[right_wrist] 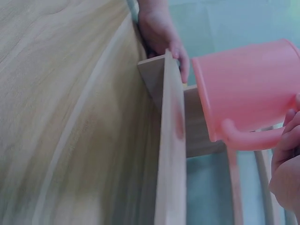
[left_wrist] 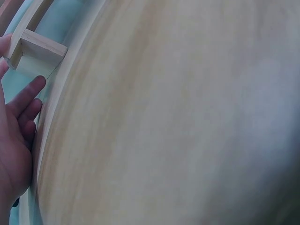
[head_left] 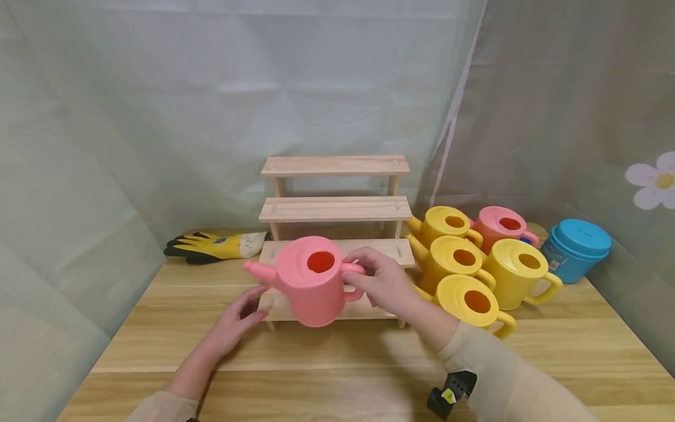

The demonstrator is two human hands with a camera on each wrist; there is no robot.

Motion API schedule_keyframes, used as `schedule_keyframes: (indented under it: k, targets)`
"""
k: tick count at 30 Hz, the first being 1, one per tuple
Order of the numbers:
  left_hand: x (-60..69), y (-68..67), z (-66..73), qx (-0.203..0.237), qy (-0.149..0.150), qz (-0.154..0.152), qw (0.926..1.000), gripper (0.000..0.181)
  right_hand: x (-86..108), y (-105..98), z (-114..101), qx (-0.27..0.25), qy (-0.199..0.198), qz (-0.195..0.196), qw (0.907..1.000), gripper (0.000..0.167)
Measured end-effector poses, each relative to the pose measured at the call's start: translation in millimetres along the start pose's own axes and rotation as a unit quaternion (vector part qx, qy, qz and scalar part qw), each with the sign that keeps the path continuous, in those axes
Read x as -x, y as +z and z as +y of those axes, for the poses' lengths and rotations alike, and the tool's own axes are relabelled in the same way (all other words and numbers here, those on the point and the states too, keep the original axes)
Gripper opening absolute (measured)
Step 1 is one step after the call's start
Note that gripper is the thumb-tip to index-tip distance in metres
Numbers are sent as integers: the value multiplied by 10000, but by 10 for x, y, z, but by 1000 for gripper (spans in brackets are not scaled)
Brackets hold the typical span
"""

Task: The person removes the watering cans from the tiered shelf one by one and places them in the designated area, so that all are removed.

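Observation:
A pink watering can [head_left: 316,293] is held above the lower steps of a wooden tiered stand [head_left: 337,208], its spout pointing left. My right hand [head_left: 387,280] grips the can by its handle; in the right wrist view, the pink can [right_wrist: 248,89] hangs over the stand, its base apart from the lowest board [right_wrist: 171,154]. At the left end of that bottom step is my left hand [head_left: 237,322], its fingers extended beside the board. The left wrist view has this hand [left_wrist: 18,145] near a support of the stand; whether the fingertips touch the wood, I cannot tell.
Several yellow watering cans [head_left: 453,261] and another pink one [head_left: 498,228] stand right of the stand. A blue lidded tub [head_left: 575,252] is at the far right. Yellow-and-black work gloves [head_left: 216,246] lie on the left of the wooden table [head_left: 316,375]. Fabric curtains [head_left: 295,76] enclose the back.

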State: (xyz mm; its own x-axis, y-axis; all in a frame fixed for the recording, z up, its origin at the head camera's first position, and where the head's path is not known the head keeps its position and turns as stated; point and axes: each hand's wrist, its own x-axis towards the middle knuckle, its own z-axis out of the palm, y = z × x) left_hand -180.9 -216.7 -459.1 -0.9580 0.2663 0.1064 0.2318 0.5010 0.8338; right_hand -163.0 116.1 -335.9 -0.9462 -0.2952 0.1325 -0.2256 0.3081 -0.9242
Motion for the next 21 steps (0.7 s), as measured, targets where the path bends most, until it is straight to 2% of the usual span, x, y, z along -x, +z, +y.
schedule_keyframes:
  k: [5, 10, 14, 21]
  targets:
    - [-1, 0, -5, -6, 26, -6, 10000, 51, 89, -179, -73, -37, 168, -90, 9998, 26]
    - [-16, 0, -14, -39, 101, 21, 9999, 51, 182, -392, -139, -72, 316, 4, 9995, 29]
    - [-21, 0, -17, -51, 133, 35, 9999, 51, 260, -569, -179, -104, 232, 51, 9997, 30]
    - [-3, 11, -4, -79, 89, 53, 9999, 51, 393, -883, -218, 245, 183, 253, 9992, 34]
